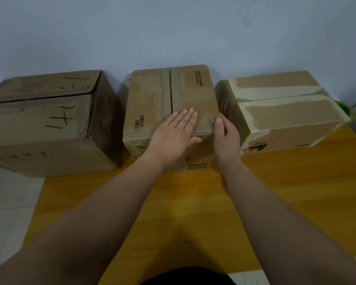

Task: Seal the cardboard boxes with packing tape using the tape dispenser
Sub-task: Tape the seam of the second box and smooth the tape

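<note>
Three cardboard boxes stand in a row against the wall. The middle box (152,103) has closed flaps with a dark seam running front to back. My left hand (173,134) lies flat on its top near the front edge, fingers straight. My right hand (227,136) rests against the box's front right corner, thumb on the top edge, fingers along the side. The left box (43,124) bears black marker strokes. The right box (286,114) carries pale tape strips along its seam and edges. No tape dispenser is in view.
The boxes sit on a yellow wooden table (193,202); the left box overhangs its left edge above a pale tiled floor (8,202). A green object (344,109) shows behind the right box. A grey wall stands behind.
</note>
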`<action>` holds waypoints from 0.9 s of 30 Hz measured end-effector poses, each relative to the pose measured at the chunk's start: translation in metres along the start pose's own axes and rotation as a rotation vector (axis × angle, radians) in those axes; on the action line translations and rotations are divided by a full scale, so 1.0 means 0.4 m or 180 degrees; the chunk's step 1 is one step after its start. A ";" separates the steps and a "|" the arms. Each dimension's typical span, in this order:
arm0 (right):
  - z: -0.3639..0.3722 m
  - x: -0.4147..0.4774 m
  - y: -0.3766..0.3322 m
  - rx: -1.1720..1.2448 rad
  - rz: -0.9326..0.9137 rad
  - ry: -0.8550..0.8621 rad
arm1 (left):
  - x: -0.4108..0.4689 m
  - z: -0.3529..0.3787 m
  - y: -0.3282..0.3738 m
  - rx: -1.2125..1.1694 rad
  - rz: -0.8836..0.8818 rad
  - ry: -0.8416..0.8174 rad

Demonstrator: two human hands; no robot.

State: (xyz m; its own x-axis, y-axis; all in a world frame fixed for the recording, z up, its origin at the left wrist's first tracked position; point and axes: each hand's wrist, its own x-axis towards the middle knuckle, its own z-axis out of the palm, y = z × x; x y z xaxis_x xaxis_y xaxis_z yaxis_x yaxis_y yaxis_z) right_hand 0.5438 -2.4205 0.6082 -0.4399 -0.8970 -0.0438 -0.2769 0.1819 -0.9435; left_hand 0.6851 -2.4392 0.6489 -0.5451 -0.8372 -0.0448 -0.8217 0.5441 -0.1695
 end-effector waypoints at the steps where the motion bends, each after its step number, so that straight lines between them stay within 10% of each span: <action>1: 0.002 0.000 0.002 -0.0009 0.0000 0.0034 | -0.015 0.002 -0.015 0.0039 -0.0045 -0.0020; 19: -0.007 -0.074 -0.082 0.0176 0.0887 0.0159 | -0.233 0.051 -0.249 -0.1207 -0.0364 0.0609; 27: 0.138 -0.183 -0.085 0.0182 0.1654 -0.0277 | -0.226 0.025 -0.108 -0.0930 0.0827 0.0325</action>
State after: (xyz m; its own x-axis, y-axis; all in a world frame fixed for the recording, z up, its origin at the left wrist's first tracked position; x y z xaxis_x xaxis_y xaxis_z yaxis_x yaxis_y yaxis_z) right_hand 0.6327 -2.3834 0.6253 -0.4336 -0.7250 -0.5352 0.0069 0.5912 -0.8065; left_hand 0.7714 -2.3874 0.6505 -0.7426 -0.6678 0.0513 -0.6590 0.7422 0.1222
